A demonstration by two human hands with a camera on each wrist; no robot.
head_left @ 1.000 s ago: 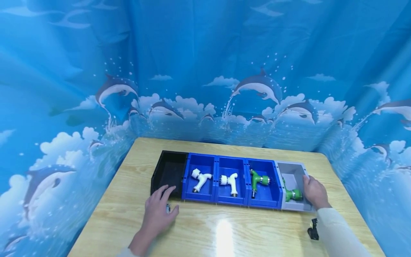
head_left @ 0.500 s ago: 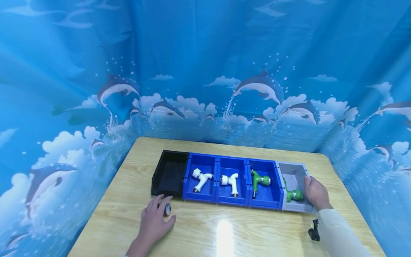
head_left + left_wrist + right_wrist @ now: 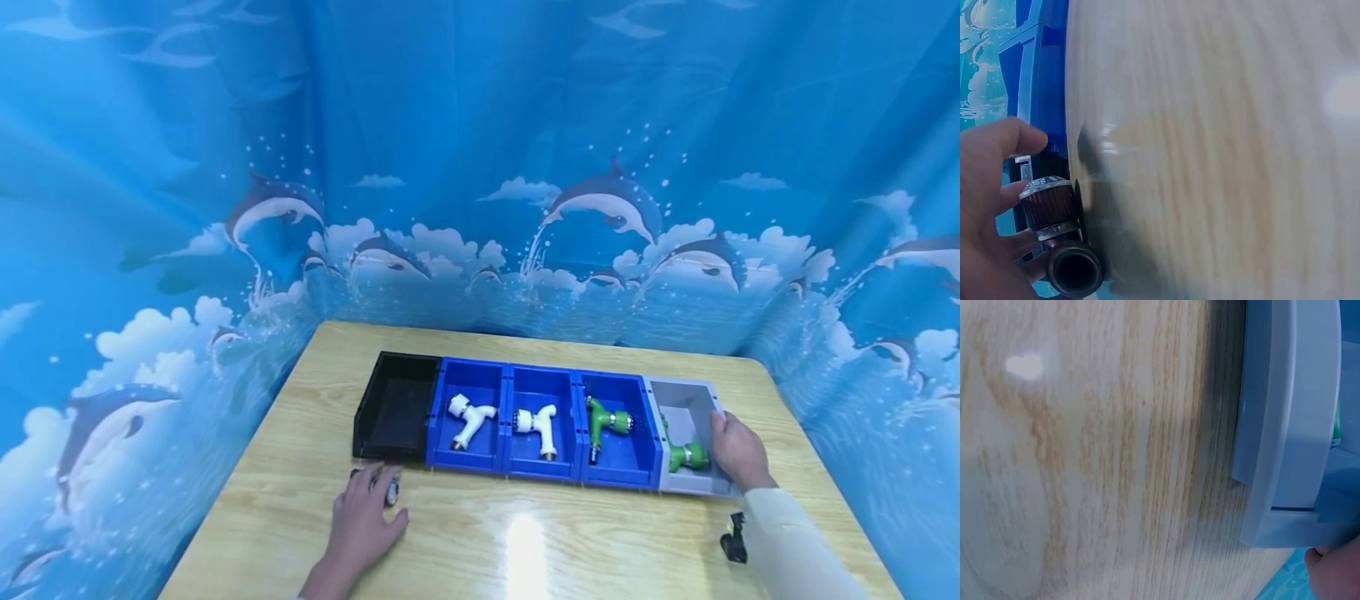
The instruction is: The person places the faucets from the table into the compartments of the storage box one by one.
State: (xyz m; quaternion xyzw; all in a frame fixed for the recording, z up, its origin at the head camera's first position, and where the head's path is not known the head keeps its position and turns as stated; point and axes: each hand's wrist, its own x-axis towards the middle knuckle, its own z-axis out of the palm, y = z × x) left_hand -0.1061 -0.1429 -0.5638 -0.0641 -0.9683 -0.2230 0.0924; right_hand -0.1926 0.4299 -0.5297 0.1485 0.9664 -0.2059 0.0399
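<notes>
My left hand (image 3: 363, 517) reaches over a dark tap (image 3: 1054, 212) on the table, in front of the black bin (image 3: 397, 404). In the left wrist view its fingers lie behind the tap, and the thumb is held apart from it. Whether the fingers touch the tap I cannot tell. With my right hand (image 3: 738, 450) I grip the right wall of the grey bin (image 3: 678, 392), which has a green tap (image 3: 686, 456) inside. In the right wrist view, only a bit of that hand (image 3: 1338, 569) shows beside the bin's corner.
Between the black and grey bins stand three blue bins (image 3: 540, 381) in a row. Two contain white taps (image 3: 471, 419), the other a green tap (image 3: 606, 422). A small black object (image 3: 733, 537) lies by my right sleeve on the wooden table (image 3: 600, 542). Dolphin-print curtains (image 3: 480, 167) surround the table.
My left hand has drawn back from the black bin's front edge toward me and settled over the dark tap. My right hand has stayed on the grey bin.
</notes>
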